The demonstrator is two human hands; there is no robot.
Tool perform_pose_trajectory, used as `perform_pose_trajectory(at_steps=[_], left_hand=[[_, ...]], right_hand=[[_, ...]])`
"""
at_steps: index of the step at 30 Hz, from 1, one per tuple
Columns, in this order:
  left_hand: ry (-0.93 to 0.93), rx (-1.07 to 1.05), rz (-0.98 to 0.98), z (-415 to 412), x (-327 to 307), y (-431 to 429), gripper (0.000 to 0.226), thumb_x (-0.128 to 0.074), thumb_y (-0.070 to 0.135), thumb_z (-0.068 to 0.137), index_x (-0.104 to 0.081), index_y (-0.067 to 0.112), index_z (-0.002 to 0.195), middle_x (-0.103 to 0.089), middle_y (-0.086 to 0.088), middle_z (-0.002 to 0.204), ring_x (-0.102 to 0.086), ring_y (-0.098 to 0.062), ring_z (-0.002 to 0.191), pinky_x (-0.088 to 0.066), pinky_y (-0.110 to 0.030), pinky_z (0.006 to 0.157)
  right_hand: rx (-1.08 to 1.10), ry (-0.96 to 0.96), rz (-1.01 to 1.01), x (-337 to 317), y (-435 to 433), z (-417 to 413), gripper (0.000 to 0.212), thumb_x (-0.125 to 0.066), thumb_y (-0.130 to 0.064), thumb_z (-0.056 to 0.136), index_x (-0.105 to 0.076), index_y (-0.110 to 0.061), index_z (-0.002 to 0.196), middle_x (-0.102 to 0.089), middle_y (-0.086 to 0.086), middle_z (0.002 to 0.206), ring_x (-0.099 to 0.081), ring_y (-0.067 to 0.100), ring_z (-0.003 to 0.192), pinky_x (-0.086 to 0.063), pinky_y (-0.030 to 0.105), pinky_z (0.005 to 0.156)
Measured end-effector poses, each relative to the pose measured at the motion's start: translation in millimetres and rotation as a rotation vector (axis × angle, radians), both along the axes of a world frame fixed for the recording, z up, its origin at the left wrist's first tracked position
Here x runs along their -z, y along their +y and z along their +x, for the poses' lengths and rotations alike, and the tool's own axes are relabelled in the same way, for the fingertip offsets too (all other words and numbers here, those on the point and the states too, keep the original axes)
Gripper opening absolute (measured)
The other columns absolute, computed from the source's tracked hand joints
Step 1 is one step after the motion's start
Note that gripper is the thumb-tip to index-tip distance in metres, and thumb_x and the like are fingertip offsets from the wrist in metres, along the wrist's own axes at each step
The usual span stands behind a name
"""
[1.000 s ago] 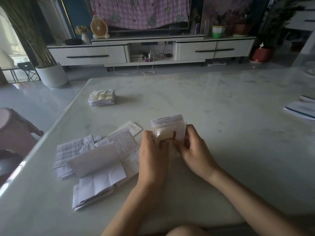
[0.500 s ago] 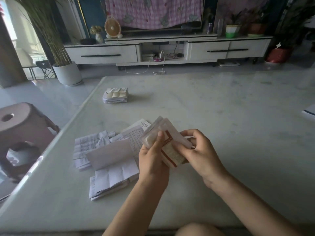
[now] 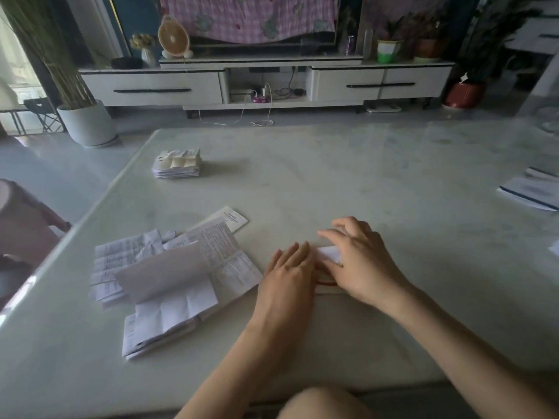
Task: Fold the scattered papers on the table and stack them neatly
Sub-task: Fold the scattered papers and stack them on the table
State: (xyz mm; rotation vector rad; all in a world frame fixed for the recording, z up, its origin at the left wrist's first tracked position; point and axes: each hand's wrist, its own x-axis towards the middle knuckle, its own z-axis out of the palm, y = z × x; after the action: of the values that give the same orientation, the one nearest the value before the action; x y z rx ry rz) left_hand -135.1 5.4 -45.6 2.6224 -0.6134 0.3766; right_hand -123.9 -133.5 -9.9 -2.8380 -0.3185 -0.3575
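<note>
Both forearms reach in from the near edge of the counter (image 3: 378, 182) and meet a little right of its middle. The left hand (image 3: 289, 275) lies palm down, fingers straight and close together, pointing away from the person. Its grip is flat and pinches nothing: the fingers and palm press on the left part of a folded paper (image 3: 330, 254). The right hand (image 3: 361, 261) comes in at an angle from the right, palm down, with its fingers fanned apart and pointing left and away. Its grip is spread too, with the fingers pressing down on the right part of the paper rather than curling round it.

The paper lies flat on the counter, mostly hidden under the two hands. Only a white patch shows between them, and a red-edged strip shows at the near side.

Just left of the left hand lies a pile (image 3: 169, 276) of unfolded printed sheets. They overlap, and one creased sheet on top is half raised. Farther off, near the counter's left edge, sits a small stack (image 3: 177, 164) of folded papers. More sheets (image 3: 532, 192) lie at the far right edge.
</note>
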Motion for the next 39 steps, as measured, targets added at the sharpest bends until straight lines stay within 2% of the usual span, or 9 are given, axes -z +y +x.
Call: perform_pose_trajectory(at_steps=[2,5,12,17,19,23,26,29,39], left_hand=[[0.058,0.023,0.027,1,1,1,0.047,-0.035,0.031,0.087,-0.060,0.013,0.123,-0.060,-0.006,0.129,-0.056,-0.024,0.120,-0.034,-0.033,0.106],[0.027,-0.065,0.142,-2,5,-3,0.048,-0.036,0.026,0.085,-0.063,0.010,0.121,-0.063,-0.006,0.123,-0.060,-0.023,0.114,-0.045,-0.043,0.094],[0.094,-0.126,0.289,-7,-1,-1,0.049,-0.033,0.028,0.086,-0.068,0.004,0.110,-0.065,-0.013,0.118,-0.063,-0.026,0.108,-0.049,-0.053,0.083],[0.209,-0.070,0.334,-10,-16,2,0.084,0.015,0.046,0.078,-0.015,0.013,0.149,-0.010,-0.003,0.158,-0.011,-0.017,0.145,-0.005,-0.041,0.116],[0.256,-0.054,0.354,-6,-20,2,0.063,0.002,0.046,0.094,-0.005,0.019,0.150,-0.002,0.004,0.158,-0.001,-0.013,0.145,0.002,-0.041,0.116],[0.227,-0.046,0.272,-2,-32,0,0.053,-0.024,0.040,0.099,-0.018,0.018,0.147,-0.019,0.002,0.152,-0.015,-0.016,0.139,-0.009,-0.038,0.112],[0.244,-0.079,0.259,-3,-30,1,0.071,-0.009,0.056,0.084,-0.028,0.016,0.140,-0.026,0.002,0.146,-0.022,-0.017,0.134,-0.014,-0.033,0.106],[0.250,-0.083,0.161,1,-27,2,0.054,-0.036,0.047,0.091,-0.029,0.018,0.136,-0.030,0.002,0.144,-0.023,-0.018,0.133,-0.015,-0.030,0.104],[0.170,-0.084,-0.710,2,-45,15,0.075,-0.082,0.021,0.067,-0.041,0.015,0.130,-0.048,0.003,0.115,-0.050,-0.012,0.104,-0.041,-0.019,0.085]], right_hand=[[-0.111,-0.146,0.009,15,3,-8,0.035,-0.048,-0.014,0.085,-0.064,-0.004,0.114,-0.061,0.016,0.122,-0.059,0.032,0.113,-0.045,0.040,0.097],[-0.215,0.112,0.025,21,4,-12,0.050,-0.023,-0.014,0.095,-0.032,-0.007,0.144,-0.031,0.009,0.151,-0.028,0.021,0.141,-0.009,0.029,0.114],[-0.063,0.255,-0.269,20,-5,-10,0.095,0.033,-0.060,0.067,0.006,-0.021,0.149,0.013,-0.004,0.157,0.015,0.014,0.144,0.015,0.042,0.112],[-0.084,0.293,-0.236,7,-3,-13,0.075,0.003,-0.048,0.082,-0.007,-0.017,0.150,0.001,-0.001,0.159,0.003,0.015,0.146,0.007,0.040,0.116],[-0.123,0.268,-0.179,0,-5,-8,0.062,-0.017,-0.043,0.092,-0.029,-0.013,0.145,-0.022,0.005,0.155,-0.018,0.019,0.142,-0.009,0.032,0.115],[-0.097,0.473,-0.053,-37,-6,14,0.044,-0.062,-0.028,0.082,-0.051,-0.018,0.124,-0.046,0.006,0.127,-0.044,0.022,0.119,-0.038,0.030,0.099],[-0.093,0.698,-0.123,-57,0,26,0.042,-0.070,-0.022,0.078,-0.056,-0.012,0.116,-0.057,0.004,0.111,-0.054,0.018,0.098,-0.043,0.027,0.077],[-0.101,0.786,-0.137,-58,2,31,0.025,-0.069,-0.024,0.080,-0.059,-0.011,0.099,-0.057,0.002,0.093,-0.052,0.018,0.083,-0.036,0.027,0.059],[-0.220,0.372,0.290,-54,-17,5,0.020,-0.063,-0.011,0.083,-0.048,-0.025,0.079,-0.055,-0.007,0.077,-0.049,0.011,0.070,-0.035,0.021,0.058]])
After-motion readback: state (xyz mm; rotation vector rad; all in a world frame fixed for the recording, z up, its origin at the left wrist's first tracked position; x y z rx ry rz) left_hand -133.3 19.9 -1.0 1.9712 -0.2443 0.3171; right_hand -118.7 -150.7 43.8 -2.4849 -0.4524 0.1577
